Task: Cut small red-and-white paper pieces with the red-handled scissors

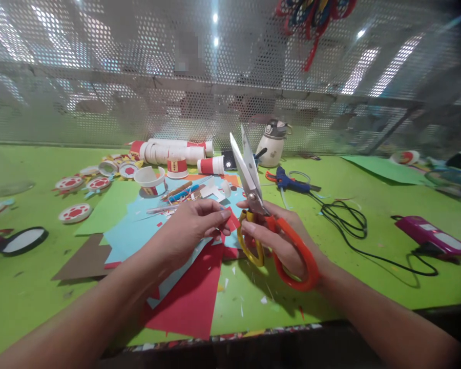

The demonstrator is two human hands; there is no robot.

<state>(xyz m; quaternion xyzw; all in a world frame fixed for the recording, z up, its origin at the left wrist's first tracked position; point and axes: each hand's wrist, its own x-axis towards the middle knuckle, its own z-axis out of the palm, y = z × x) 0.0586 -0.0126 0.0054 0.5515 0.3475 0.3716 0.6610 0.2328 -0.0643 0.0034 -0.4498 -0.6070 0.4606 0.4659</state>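
Between the fingertips of my left hand [194, 223] is a small piece of red paper [233, 220]. My right hand [280, 241] is closed around a pair of scissors [249, 179] with one yellow and one orange handle loop. The scissors point upward, their blades slightly parted and apart from the red piece. Below my hands lie a red sheet [200, 292], light blue paper [126, 225] with cut edges and a brown sheet [84, 261], overlapping on the green table.
Paper cups [176, 152] lie stacked at the back, near a white bottle [272, 146]. A blue glue gun [292, 180] trails a black cord on the right, by a purple device [432, 236]. Round paw-patterned pieces [75, 212] lie on the left. Scraps litter the front edge.
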